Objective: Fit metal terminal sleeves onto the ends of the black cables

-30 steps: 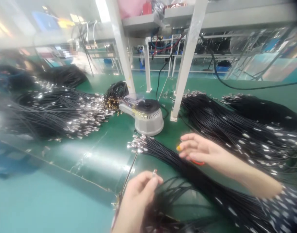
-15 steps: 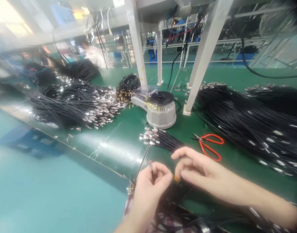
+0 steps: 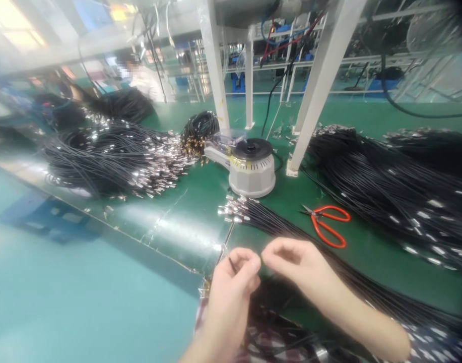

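Thin black wire (image 3: 231,263) pinched in left hand (image 3: 234,283), lower centre; right hand (image 3: 297,262) has drawn in fingertip-to-fingertip, its grip unclear

A cable-assembly factory floor: heaps of thin black cables tipped with silver metal plugs (image 3: 117,156) cover the long green-matted workbench (image 3: 200,201) from nine to three o'clock. At twelve stand a round grey tabletop machine with a black top (image 3: 251,171) and white metal rack posts (image 3: 215,65). Another worker in pale clothing (image 3: 145,83) is at eleven.

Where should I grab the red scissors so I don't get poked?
Take the scissors by their two red loops, coming from the right. They lie flat on the mat, with the blades pointing left toward the cables and the loops on the right with bare mat around them.
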`<state>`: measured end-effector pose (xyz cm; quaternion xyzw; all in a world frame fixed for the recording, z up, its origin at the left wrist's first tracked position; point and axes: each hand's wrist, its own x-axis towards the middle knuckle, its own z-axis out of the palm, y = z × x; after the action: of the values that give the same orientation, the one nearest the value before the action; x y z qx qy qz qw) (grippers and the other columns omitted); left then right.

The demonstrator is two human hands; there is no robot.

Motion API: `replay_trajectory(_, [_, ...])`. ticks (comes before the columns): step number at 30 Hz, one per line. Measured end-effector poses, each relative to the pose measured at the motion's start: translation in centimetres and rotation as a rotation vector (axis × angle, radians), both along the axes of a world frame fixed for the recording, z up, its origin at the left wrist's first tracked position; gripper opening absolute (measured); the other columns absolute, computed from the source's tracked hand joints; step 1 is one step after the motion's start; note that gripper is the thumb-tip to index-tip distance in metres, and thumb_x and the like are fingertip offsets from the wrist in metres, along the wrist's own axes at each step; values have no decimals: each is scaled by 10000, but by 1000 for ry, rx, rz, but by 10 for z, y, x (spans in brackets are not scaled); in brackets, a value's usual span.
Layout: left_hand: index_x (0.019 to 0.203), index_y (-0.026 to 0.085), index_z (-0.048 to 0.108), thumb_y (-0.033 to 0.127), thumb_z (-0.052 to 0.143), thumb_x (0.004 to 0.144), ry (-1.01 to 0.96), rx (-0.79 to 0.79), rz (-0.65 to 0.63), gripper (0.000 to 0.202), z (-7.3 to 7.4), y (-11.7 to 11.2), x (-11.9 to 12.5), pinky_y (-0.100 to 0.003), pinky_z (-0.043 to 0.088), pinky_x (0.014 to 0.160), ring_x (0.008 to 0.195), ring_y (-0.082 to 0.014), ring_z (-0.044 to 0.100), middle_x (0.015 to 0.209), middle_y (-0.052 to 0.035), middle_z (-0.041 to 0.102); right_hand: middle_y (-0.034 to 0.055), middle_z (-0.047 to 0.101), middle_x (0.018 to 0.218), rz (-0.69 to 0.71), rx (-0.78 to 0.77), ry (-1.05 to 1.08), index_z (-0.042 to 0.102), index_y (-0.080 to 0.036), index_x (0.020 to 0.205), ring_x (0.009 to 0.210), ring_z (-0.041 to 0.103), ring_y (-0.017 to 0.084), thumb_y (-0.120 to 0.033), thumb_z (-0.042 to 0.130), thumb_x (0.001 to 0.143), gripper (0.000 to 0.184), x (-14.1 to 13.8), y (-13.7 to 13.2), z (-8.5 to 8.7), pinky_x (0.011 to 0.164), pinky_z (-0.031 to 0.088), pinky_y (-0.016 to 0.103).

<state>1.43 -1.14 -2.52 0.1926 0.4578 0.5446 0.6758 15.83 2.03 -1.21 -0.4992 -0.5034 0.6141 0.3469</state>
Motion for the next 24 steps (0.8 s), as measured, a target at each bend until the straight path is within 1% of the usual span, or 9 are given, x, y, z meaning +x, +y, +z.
replay_trajectory(3, [884,183,628,305,683,824,-54,76,67,147,0,-2,-1,-232,361,592,594,-105,373,666,44,409,-6,597,671,-43,-69,68,657,-165,676,670,517,144,-391,754,720,249,4,2,-4,689,434,274])
replay_trajectory(5, [848,200,623,358,585,891,-12,148,94,169,0,-4,-4,-276,410,680,692,-149,446,736,7,462,-13,580,666,-65,-93,90,663,-169,679,656,496,135,-396,758,721,249,8,3,-6,672,419,259])
replay_trajectory(7, [768,198,637,376,553,911,211,203,100,243,-1,-6,-9,-296,418,768,805,-188,492,808,-28,523,-13,579,673,-68,-111,98,672,-173,680,661,492,135,-408,753,730,254,11,4,-5,674,412,253])
replay_trajectory(9, [747,189,678,353,588,896,489,228,62,239,-1,-7,-16,-277,411,820,918,-210,513,881,-55,577,-14,593,691,-63,-131,103,685,-177,702,673,496,135,-403,767,719,241,12,4,-2,682,411,249])
replay_trajectory(11, [816,177,709,325,617,880,591,205,-33,186,-1,-7,-22,-246,435,723,844,-186,547,861,-55,601,-16,606,709,-43,-138,112,695,-182,719,686,501,133,-388,776,714,221,10,3,3,693,413,245])
replay_trajectory(13, [927,174,687,312,620,878,470,143,-130,161,1,-7,-25,-214,411,531,607,-122,529,755,-21,598,-16,613,714,-8,-121,122,696,-182,705,697,508,134,-370,768,724,202,6,4,9,704,418,244])
replay_trajectory(15, [931,176,635,300,628,871,291,96,-165,137,1,-8,-25,-189,356,413,434,-73,458,667,12,597,-14,617,705,34,-99,133,688,-180,664,705,520,139,-349,762,725,195,2,5,13,715,426,247])
replay_trajectory(19, [739,156,572,257,688,820,133,72,-178,174,0,-8,-21,-179,397,369,376,-81,521,613,-18,663,-4,637,696,83,-87,125,678,-176,637,708,548,152,-341,785,688,203,-5,9,16,722,441,267])
replay_trajectory(24, [701,133,620,263,688,828,144,60,-213,194,-4,-9,-21,-181,423,383,380,-88,555,598,-36,684,10,644,670,121,-68,79,667,-175,645,684,563,168,-418,788,679,274,-7,11,12,689,432,300])
